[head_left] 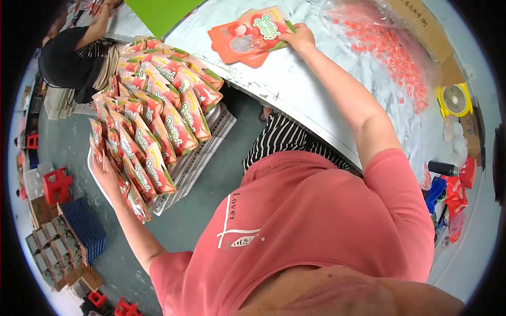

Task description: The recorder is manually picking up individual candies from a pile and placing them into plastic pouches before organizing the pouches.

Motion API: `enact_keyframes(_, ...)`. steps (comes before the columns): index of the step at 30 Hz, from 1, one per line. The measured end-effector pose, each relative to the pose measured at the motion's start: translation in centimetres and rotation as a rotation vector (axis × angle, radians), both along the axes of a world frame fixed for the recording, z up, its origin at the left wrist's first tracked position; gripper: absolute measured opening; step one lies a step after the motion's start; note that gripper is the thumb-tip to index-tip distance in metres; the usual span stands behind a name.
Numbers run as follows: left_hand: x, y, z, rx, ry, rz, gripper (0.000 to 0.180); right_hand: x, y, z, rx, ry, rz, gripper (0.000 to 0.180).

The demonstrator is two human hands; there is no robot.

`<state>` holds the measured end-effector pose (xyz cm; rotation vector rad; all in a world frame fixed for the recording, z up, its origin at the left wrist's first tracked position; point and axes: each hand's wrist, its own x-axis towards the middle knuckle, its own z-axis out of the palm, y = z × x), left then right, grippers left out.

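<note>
While right fingers (296,36) pinch pouch (258,31) — left hand (105,176) at tray-stack edge.

Packing workshop: stacked snack pouches (158,116), plastic crates (84,229), worktable (316,100).

Snack pouches (158,116): glossy printed plastic film is catching the light, smooth, orange with green edges.
Flat pouches (250,34) under the right hand (300,37): the same shiny film is lying flat, with a clear window showing.
Tray (211,142): pale moulded plastic, ribbed and matt, is carrying the filled pouches.
Worktop (316,89): a white, marbled, fairly smooth surface is looking scuffed along its edge.
Bag of candies (385,42): thin transparent plastic is wrinkling and glinting.
Box (427,26): brown matt cardboard.
T-shirt (316,221): soft matt pink cloth is creasing.
Floor (211,210): dull grey, smooth, looking stained.
Crate (84,226): blue plastic lattice.
</note>
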<state>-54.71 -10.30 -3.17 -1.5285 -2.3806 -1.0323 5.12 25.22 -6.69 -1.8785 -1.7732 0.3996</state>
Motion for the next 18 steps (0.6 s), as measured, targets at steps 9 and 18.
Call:
enact_keyframes(9, 18.7, 5.5, 4.3, 0.089, -0.048, -0.383, 0.036, 5.4, -4.8, 1.0, -0.216, 0.678, -0.030, 0.027)
enact_keyframes(18, 42.9, 12.1, 2.6, 0.038, -0.510, -1.005, 0.022, 9.3, -19.6, 3.9, -0.374, 1.113, 0.130, 0.017)
